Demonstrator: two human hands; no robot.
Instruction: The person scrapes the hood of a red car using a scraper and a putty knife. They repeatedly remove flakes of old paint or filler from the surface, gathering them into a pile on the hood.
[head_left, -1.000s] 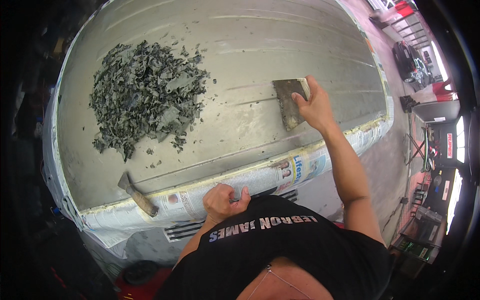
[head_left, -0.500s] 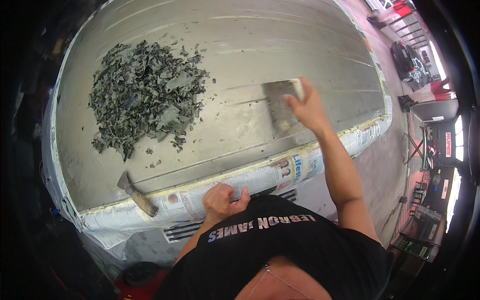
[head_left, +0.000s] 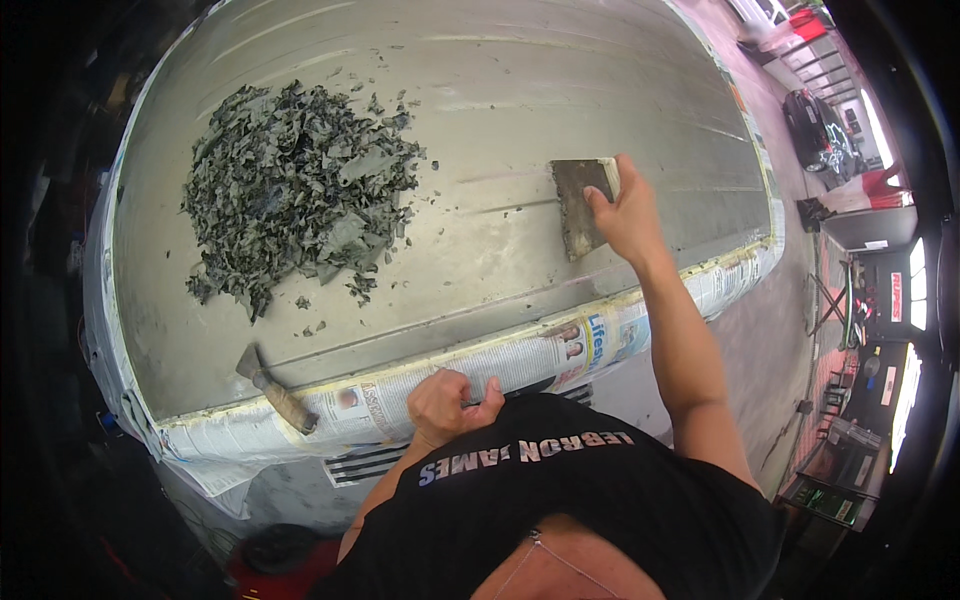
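My right hand (head_left: 628, 218) grips a wide flat scraper (head_left: 578, 212), thumb on its dark face and fingers behind its pale edge. The scraper is at the right part of a bare, ridged vehicle roof panel (head_left: 480, 260); whether its blade touches the metal I cannot tell. My left hand (head_left: 450, 405) is curled in a loose fist by the panel's near edge, thumb apart, with nothing seen in it. A large heap of dark grey-green paint flakes (head_left: 300, 190) covers the panel's left half. A smaller scraper (head_left: 280, 390) with a worn handle lies across the near left edge.
Newspaper (head_left: 480, 375) and yellowish tape mask the panel's near edge. Shallow ridges run along the metal, with small flakes scattered on it. Off to the right are the workshop floor (head_left: 755, 370), a black car (head_left: 815, 125) and shelving (head_left: 840, 460).
My right hand and the wide scraper have moved a little to the right, away from the heap, and the motion blur is gone. My left hand is nearly unmoved.
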